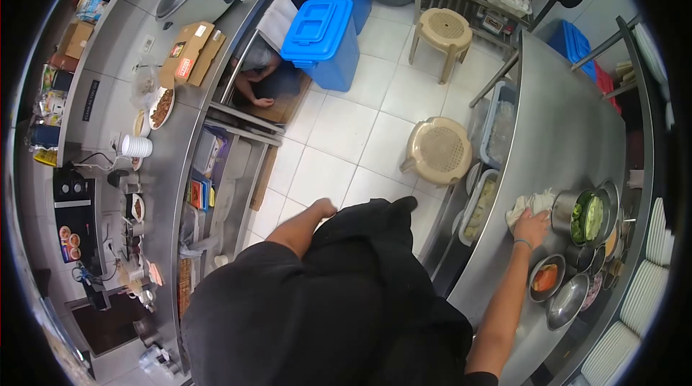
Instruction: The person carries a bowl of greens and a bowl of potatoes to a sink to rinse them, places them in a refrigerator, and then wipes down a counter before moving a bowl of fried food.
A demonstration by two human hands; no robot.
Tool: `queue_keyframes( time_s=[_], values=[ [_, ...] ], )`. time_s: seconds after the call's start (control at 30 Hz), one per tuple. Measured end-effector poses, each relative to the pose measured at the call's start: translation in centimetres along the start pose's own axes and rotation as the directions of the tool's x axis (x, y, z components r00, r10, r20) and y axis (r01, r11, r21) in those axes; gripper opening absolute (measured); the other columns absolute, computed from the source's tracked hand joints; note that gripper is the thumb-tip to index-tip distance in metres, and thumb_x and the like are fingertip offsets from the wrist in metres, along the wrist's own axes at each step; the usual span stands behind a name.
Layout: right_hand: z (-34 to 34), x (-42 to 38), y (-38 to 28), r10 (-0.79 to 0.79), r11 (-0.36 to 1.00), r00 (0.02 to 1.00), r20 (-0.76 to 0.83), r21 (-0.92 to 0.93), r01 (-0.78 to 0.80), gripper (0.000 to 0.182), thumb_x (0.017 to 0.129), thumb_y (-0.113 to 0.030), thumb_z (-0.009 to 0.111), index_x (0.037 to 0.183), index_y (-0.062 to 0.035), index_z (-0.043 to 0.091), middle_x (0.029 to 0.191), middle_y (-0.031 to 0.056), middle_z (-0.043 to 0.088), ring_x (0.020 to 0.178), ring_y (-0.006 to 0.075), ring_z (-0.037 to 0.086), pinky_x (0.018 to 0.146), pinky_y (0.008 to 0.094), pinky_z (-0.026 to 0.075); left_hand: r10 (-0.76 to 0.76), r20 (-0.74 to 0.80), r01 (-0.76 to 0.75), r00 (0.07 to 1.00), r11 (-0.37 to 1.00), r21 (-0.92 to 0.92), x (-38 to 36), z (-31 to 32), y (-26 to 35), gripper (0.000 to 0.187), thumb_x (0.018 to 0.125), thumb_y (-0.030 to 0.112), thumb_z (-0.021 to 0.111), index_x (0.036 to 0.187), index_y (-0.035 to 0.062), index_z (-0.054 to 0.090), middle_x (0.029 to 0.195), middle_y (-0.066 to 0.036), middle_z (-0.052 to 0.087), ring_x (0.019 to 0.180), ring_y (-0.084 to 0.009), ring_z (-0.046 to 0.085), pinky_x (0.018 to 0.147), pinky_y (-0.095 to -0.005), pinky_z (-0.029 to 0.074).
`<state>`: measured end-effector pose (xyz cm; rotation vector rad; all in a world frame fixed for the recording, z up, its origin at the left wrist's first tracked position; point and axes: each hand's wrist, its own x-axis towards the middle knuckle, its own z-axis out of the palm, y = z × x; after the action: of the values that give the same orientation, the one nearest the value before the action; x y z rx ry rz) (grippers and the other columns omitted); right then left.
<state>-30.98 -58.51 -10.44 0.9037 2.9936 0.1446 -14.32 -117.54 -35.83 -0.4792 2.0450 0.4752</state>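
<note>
My right hand (pixel 531 228) presses a crumpled cream cloth (pixel 532 204) onto the steel counter (pixel 562 126), fingers closed over it. Just beyond the cloth stands a metal pot (pixel 564 213) with green vegetables (pixel 593 217) inside. Nearer me are a steel bowl (pixel 546 278) holding something orange-red and a shiny metal bowl (pixel 567 302). My left hand (pixel 324 208) hangs over the floor beside my black clothing, away from any object. Its fingers are too small and partly hidden to make out.
Two beige stools (pixel 437 148) and blue lidded bins (pixel 317 40) stand on the tiled floor. Another person's hand (pixel 264 102) shows low beneath the left counter (pixel 180 126). Food tubs (pixel 479 206) sit below the right counter's edge; stacked white plates (pixel 645 292) line the far right.
</note>
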Motion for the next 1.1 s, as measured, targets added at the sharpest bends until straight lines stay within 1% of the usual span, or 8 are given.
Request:
queue_keyframes(
  time_s=[0.13, 0.2, 0.4, 0.5, 0.6, 0.73, 0.87, 1.1],
  values=[
    [1.6, 1.1, 1.6, -0.488, 0.862, 0.818, -0.303, -0.022, 0.506, 0.064, 0.095, -0.033, 0.061, 0.145, 0.0032, 0.045, 0.148, 0.0268, 0.046, 0.138, 0.0417, 0.043, 0.117, 0.0482, 0.033, -0.145, 0.055, 0.145, 0.988, 0.989, -0.002, -1.9, -0.3, -2.7, 0.047, 0.083, 0.033, 0.067, 0.106, -0.0066, 0.072, 0.111, -0.028, 0.070, 0.096, -0.0363, 0.072, 0.083, -0.0438, 0.059],
    [3.5, 2.3, 1.2, -0.417, 0.891, 0.884, -0.213, 0.095, 0.443, 0.062, 0.094, -0.031, 0.062, 0.142, 0.0053, 0.048, 0.152, 0.0274, 0.042, 0.143, 0.0418, 0.036, 0.122, 0.0471, 0.023, -0.017, 0.060, 0.003, 0.998, 0.974, 0.225, 3.9, 0.3, -5.9, 0.047, 0.085, 0.036, 0.067, 0.107, -0.0055, 0.072, 0.112, -0.028, 0.070, 0.093, -0.0372, 0.073, 0.081, -0.0468, 0.059],
    [6.7, 9.5, -5.8, -0.023, 0.989, 0.953, -0.303, 0.134, 0.067, 0.057, 0.097, -0.028, 0.054, 0.143, 0.0053, 0.047, 0.149, 0.0284, 0.044, 0.144, 0.0405, 0.035, 0.122, 0.0498, 0.022, -0.044, 0.116, 0.082, 0.992, 0.938, -0.337, 8.4, -11.7, 5.7, 0.035, 0.089, 0.026, 0.067, 0.107, -0.0042, 0.068, 0.098, -0.025, 0.068, 0.091, -0.0368, 0.070, 0.074, -0.0480, 0.061],
    [5.5, 16.1, -11.4, 0.069, 0.982, 0.966, -0.249, 0.190, -0.021, 0.056, 0.098, -0.029, 0.051, 0.144, 0.0043, 0.047, 0.149, 0.0264, 0.045, 0.144, 0.0387, 0.035, 0.122, 0.0482, 0.021, 0.438, 0.032, -0.436, 0.898, 0.880, 0.189, 22.0, -15.3, 6.1, 0.033, 0.088, 0.025, 0.066, 0.111, 0.0015, 0.069, 0.105, -0.018, 0.072, 0.105, -0.0388, 0.067, 0.095, -0.0460, 0.054],
    [6.0, 25.1, -15.7, 0.120, 0.987, 0.965, -0.233, 0.137, -0.089, 0.056, 0.098, -0.030, 0.048, 0.143, 0.0027, 0.048, 0.148, 0.0234, 0.047, 0.144, 0.0369, 0.036, 0.122, 0.0466, 0.022, 0.245, -0.228, -0.227, 0.942, 0.969, 0.103, 25.6, -24.8, 18.4, 0.044, 0.089, 0.030, 0.066, 0.120, -0.0020, 0.066, 0.117, -0.028, 0.066, 0.115, -0.0425, 0.060, 0.103, -0.0477, 0.048],
    [6.1, 37.9, -19.3, 0.027, 0.982, 0.957, -0.289, 0.185, 0.028, 0.056, 0.096, -0.029, 0.049, 0.143, 0.0024, 0.048, 0.149, 0.0218, 0.047, 0.145, 0.0359, 0.035, 0.123, 0.0464, 0.021, 0.559, -0.575, -0.638, 0.598, 0.766, 0.080, 30.1, -35.9, 42.3, 0.056, 0.096, 0.034, 0.062, 0.132, -0.0086, 0.056, 0.132, -0.031, 0.056, 0.125, -0.0445, 0.052, 0.108, -0.0486, 0.042],
    [4.1, 38.3, -19.3, 0.076, 0.955, 0.954, -0.291, 0.296, 0.014, 0.059, 0.094, -0.024, 0.052, 0.147, 0.0016, 0.044, 0.154, 0.0232, 0.040, 0.146, 0.0369, 0.033, 0.123, 0.0484, 0.020, 0.793, -0.588, -0.893, 0.158, 0.369, 0.257, 24.2, -43.7, 68.1, 0.051, 0.100, 0.030, 0.059, 0.136, -0.0060, 0.051, 0.136, -0.030, 0.052, 0.128, -0.0455, 0.048, 0.111, -0.0486, 0.037],
    [6.0, 28.5, -14.3, 0.635, 0.770, 0.735, -0.238, 0.268, -0.579, 0.062, 0.093, -0.020, 0.054, 0.149, 0.0023, 0.038, 0.153, 0.0285, 0.036, 0.145, 0.0415, 0.030, 0.121, 0.0500, 0.022, 0.860, -0.505, -0.909, -0.077, 0.148, 0.391, 18.2, -44.8, 89.7, 0.056, 0.099, 0.039, 0.058, 0.144, 0.0063, 0.048, 0.147, -0.023, 0.046, 0.137, -0.0380, 0.043, 0.114, -0.0520, 0.032]
  ],
)
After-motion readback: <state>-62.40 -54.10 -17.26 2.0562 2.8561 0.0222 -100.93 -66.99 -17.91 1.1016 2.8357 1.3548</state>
